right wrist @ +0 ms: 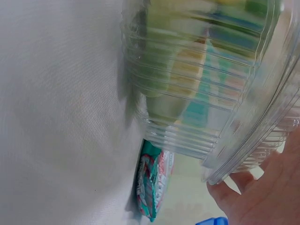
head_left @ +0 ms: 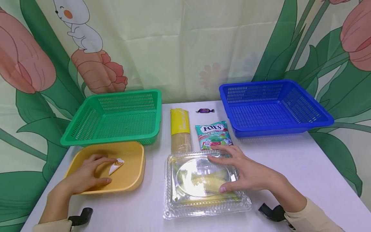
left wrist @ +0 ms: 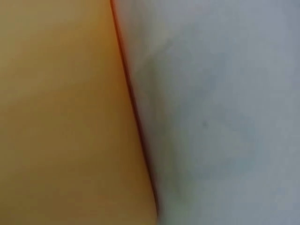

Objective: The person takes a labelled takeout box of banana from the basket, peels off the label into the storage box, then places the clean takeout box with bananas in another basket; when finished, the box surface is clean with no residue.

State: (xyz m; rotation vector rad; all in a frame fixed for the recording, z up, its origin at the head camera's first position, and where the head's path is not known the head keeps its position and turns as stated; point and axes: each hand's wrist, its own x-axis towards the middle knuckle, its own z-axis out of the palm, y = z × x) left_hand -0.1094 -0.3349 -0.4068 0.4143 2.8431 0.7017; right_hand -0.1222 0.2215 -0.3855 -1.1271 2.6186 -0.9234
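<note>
Head view: nearest the camera, clear plastic clamshell box (head_left: 203, 183) sits on the white table (head_left: 290, 167), lid closed, yellow-green packets inside. Right hand (head_left: 246, 170) lies over its right side, fingers spread on the lid, thumb at the near edge; grip looks wrapped around the box edge. Left hand (head_left: 87, 174) rests in the yellow tray (head_left: 133, 154), fingertips pinching a small white-brown wrapped piece (head_left: 116, 165). Behind: spaghetti pack (head_left: 180, 130), Fox's mint candy bag (head_left: 213, 135), a single dark wrapped candy (head_left: 205, 111). Green basket (head_left: 116, 116) and blue basket (head_left: 272, 106) both hold nothing, so sorting looks barely begun; all loose items remain on the table.

Left wrist view: blurred, only yellow tray (left wrist: 61, 112) wall against table (left wrist: 220, 112); hand not visible.

Right wrist view: clamshell box (right wrist: 206, 79) close up, palm (right wrist: 267, 197) under its rim, candy bag (right wrist: 152, 183) beyond on the table.
</note>
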